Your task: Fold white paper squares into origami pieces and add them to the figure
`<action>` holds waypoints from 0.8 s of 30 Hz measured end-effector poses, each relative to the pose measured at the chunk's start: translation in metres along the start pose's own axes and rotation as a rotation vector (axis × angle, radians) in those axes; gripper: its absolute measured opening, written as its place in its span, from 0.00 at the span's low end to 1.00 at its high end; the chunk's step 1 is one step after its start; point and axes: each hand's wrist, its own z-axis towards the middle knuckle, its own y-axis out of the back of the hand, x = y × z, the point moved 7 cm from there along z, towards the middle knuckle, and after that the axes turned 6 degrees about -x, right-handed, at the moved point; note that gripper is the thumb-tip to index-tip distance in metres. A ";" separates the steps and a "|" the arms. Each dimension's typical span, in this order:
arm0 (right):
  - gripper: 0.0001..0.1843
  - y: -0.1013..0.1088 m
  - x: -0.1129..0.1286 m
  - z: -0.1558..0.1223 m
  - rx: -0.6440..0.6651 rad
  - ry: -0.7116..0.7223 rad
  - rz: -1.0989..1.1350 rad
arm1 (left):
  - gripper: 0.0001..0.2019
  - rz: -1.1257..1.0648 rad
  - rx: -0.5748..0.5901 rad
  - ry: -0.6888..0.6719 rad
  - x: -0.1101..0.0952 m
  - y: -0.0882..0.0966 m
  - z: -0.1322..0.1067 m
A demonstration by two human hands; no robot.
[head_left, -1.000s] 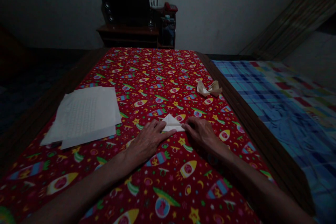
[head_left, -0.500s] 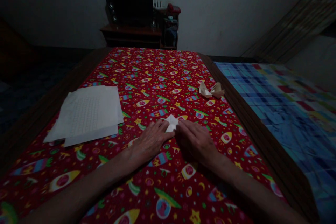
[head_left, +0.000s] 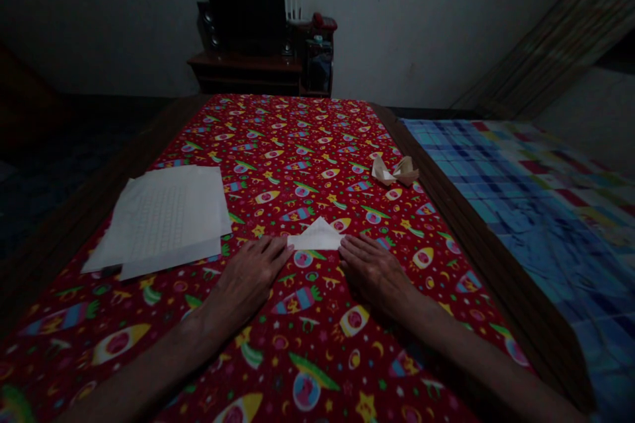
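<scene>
The left-hand grip (head_left: 255, 272) and right-hand grip (head_left: 374, 269) are laid at the 2 ends of the folded paper (head_left: 318, 236); whether pinched cannot be told. On the tabletop (head_left: 278, 165), it is seen at left's 2 o'clock, right's 10, its long axis 9-to-3, neither hand nearer.

"What sort of place is this?"
"A home, by the look of it."
"What shows that?"
"At the far wall (head_left: 421, 26), a desk (head_left: 243, 66) with a screen (head_left: 245, 16), and a red phone (head_left: 325, 22) just right of it. On the right, a checked sheet (head_left: 459, 172), spread like bedding, and a curtain (head_left: 540, 46)."
"And near?"
"A red cloth (head_left: 278, 350) printed with cartoon rockets."
</scene>
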 end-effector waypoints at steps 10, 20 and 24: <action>0.05 -0.018 0.016 0.053 0.243 0.047 -0.108 | 0.16 -0.253 -0.234 0.109 0.016 0.008 -0.007; 0.04 -0.021 0.009 0.052 0.236 0.079 -0.057 | 0.16 -0.427 -0.253 0.157 0.021 0.000 -0.002; 0.04 -0.017 0.005 0.052 0.183 0.003 -0.066 | 0.14 -0.557 -0.295 0.272 0.027 0.004 0.001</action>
